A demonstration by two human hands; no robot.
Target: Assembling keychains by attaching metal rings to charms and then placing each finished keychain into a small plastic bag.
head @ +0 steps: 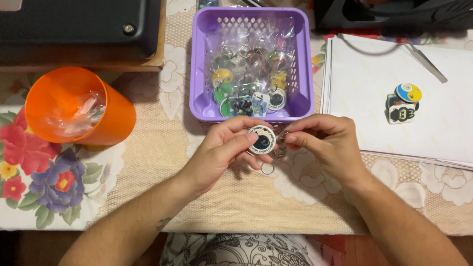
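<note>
Both hands, left hand (221,148) pinching a round charm (262,139) steady, right hand (320,141) gripping its key ring (280,150); purple basket (301,72) just beyond, orange cup (80,109) leftward.

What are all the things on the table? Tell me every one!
basket: one, purple, top middle, full of wrapped keychains
cup: one, orange, on its side at left, clear wrappers inside
paper stack: one, white, right
charms: a few, yellow-blue and black, on the paper
tweezers: one, metal, on the paper
black machine: one, top left
tablecloth: one, floral
round charm: one, white and black, between both hands
ring: one, metal, hanging below the charm
left hand: holds the round charm
right hand: fingers pinch beside the charm
</note>
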